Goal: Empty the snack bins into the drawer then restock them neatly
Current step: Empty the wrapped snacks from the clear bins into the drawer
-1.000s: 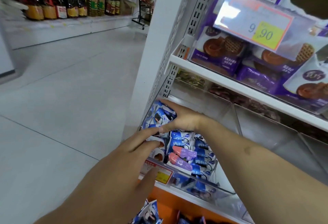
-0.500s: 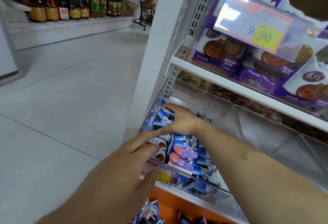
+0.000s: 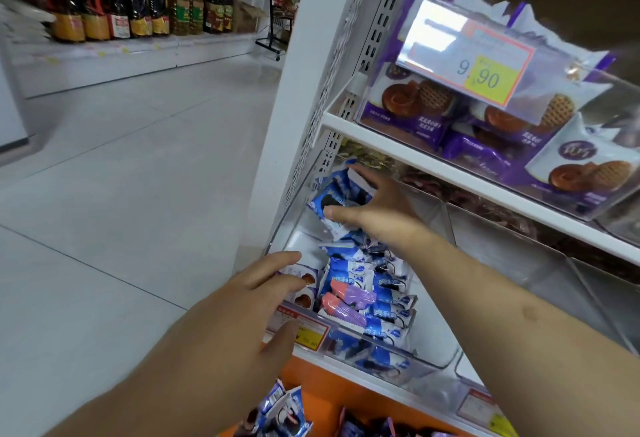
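My right hand [image 3: 377,215] is curled round a bunch of blue packs [image 3: 337,199], thumb underneath at their front edge and fingers over the top at the back, so the bunch is pinched between them and lifted above the rest. The wrist is bent leftward and the forearm runs back toward me from the lower right, crossing over the bin [image 3: 429,365]. The packs I hold hang near the bin's back left corner, close to the clear side wall, and a patch of bare white floor shows just below them.

My left hand [image 3: 242,315] is loose and spread, holding nothing. Its fingers reach forward over the bin's front left corner, fingertips just above a white pack [image 3: 304,279] with a brown biscuit picture; I cannot tell whether they touch it. The thumb points toward the price tag [image 3: 311,331] on the bin's front lip.

More blue packs lie in the bin, stacked in a row down its middle, with two pink-and-purple packs [image 3: 346,301] on top of them toward the front. The neighbouring bin [image 3: 519,263] to the right looks clear-walled, its contents hard to make out. Below the shelf edge, an orange drawer [image 3: 332,391] holds further packs, some blue ones visible under my left wrist. On the shelf above, purple waffle packs [image 3: 464,132] sit behind a tag reading 9.90. Oil bottles [image 3: 138,7] line a far shelf across the aisle.
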Motion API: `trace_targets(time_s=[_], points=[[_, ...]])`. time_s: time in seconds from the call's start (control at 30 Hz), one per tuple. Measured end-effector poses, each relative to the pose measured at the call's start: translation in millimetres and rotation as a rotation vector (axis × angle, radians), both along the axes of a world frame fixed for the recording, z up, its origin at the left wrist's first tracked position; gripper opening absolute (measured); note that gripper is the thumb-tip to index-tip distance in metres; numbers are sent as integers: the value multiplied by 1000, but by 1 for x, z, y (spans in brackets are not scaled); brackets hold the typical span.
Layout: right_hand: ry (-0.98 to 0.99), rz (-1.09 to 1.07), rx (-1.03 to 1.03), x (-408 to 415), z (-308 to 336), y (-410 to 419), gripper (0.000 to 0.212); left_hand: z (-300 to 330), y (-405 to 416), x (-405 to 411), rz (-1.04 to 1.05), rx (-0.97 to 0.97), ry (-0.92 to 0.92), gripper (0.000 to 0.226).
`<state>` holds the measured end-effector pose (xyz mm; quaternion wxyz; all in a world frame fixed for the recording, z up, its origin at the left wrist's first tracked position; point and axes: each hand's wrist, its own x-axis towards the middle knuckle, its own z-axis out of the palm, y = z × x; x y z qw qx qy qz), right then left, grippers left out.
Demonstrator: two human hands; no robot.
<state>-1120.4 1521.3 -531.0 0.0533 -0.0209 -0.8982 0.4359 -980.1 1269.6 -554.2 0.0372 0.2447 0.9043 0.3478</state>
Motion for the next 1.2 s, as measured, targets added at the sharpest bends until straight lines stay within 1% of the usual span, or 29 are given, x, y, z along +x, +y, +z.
trace_targets(time_s=[0.13, 0.27, 0.3, 0.37, 0.43, 0.5, 0.57, 0.67, 0.73, 0.8, 0.9, 1.03, 1.13, 1.2], points=[[47, 1, -33, 23, 22, 3, 81, 2, 1, 5, 13, 26, 13, 44], [27, 11, -64, 64, 30, 4, 88, 7, 3, 11, 45, 70, 28, 40], [26, 31, -103, 80, 33, 3, 84, 9, 5, 13, 57, 102, 31, 42], [29, 91, -176, 114, 42, 1, 74, 16, 9, 18, 94, 192, 4, 53], [45, 147, -207, 149, 51, 1, 71, 27, 15, 26, 106, 334, -83, 73], [48, 181, -232, 184, 56, 5, 68, 39, 25, 39, 33, 468, -234, 94], [49, 188, -250, 218, 59, 9, 66, 50, 39, 56, -96, 523, -336, 106], [69, 147, -250, 261, 59, 24, 67, 59, 64, 79, -191, 485, -330, 113], [67, 96, -263, 287, 54, 35, 69, 61, 80, 96, -201, 448, -334, 108], [37, 40, -327, 314, 46, 44, 70, 58, 90, 110, -222, 379, -348, 100], [-43, 18, -470, 343, 22, 43, 68, 52, 91, 123, -267, 231, -385, 96], [-178, 54, -660, 349, -30, 22, 69, 33, 72, 120, -245, 85, -478, 87], [-236, 83, -724, 341, -61, 1, 59, 12, 49, 114, -198, -2, -527, 86], [-278, 111, -749, 334, -80, -13, 54, -2, 35, 106, -171, -93, -533, 79]])
